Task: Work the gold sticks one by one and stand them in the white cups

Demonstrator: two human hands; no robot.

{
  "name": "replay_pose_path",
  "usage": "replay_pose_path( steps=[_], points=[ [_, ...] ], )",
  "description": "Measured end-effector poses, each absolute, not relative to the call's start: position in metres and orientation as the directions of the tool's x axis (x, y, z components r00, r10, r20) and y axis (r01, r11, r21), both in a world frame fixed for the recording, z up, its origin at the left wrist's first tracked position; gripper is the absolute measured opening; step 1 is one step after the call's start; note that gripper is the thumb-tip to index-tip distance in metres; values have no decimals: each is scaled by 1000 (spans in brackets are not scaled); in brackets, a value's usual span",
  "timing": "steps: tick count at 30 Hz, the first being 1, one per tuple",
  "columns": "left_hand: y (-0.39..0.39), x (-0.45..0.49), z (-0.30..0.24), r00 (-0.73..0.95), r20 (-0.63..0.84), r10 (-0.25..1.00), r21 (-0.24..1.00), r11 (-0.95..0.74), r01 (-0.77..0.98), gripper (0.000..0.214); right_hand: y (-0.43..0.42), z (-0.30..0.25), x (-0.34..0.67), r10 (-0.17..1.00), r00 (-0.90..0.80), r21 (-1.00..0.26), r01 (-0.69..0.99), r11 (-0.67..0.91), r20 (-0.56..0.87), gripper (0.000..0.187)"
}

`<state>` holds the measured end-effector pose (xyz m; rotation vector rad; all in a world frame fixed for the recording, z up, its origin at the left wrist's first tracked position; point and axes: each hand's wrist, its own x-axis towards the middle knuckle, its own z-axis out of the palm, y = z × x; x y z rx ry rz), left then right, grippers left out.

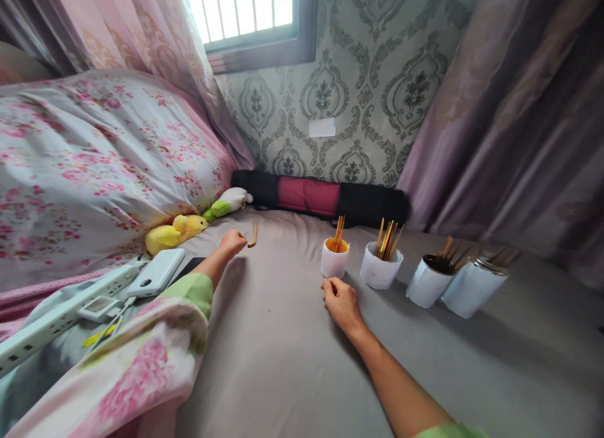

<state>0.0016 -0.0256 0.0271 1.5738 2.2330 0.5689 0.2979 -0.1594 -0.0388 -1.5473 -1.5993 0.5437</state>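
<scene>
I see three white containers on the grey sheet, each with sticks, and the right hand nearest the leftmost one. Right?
Not three: the head view shows four white containers on the grey sheet. Each does hold sticks, and the right hand is nearest the leftmost one.

Head view only: looks forward and down; grey bedsheet (274, 362) close below, damask wallpaper (325, 98) farther off.

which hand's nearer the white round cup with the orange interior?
Right. The right hand is just in front of the white round cup, by its base; the left hand is farther away, off to the cup's left.
</scene>
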Motion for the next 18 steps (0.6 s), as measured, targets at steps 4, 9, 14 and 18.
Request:
replay_pose_path(
  steps=[4,9,14,18],
  points=[
    [-18,5,23,-328,-48,943,485,309,818,12,-161,-37,297,963,91,-783,604,150,255,33],
    [-12,11,23,-303,-83,949,431,308,848,17,-162,-35,296,965,84,-784,603,150,249,33],
    [-6,13,23,-284,-81,955,385,293,875,25,-161,-37,296,961,92,-781,605,154,260,33],
    [1,10,19,-273,-30,962,368,264,891,6,-162,-37,296,961,98,-775,615,147,260,33]
  ],
)
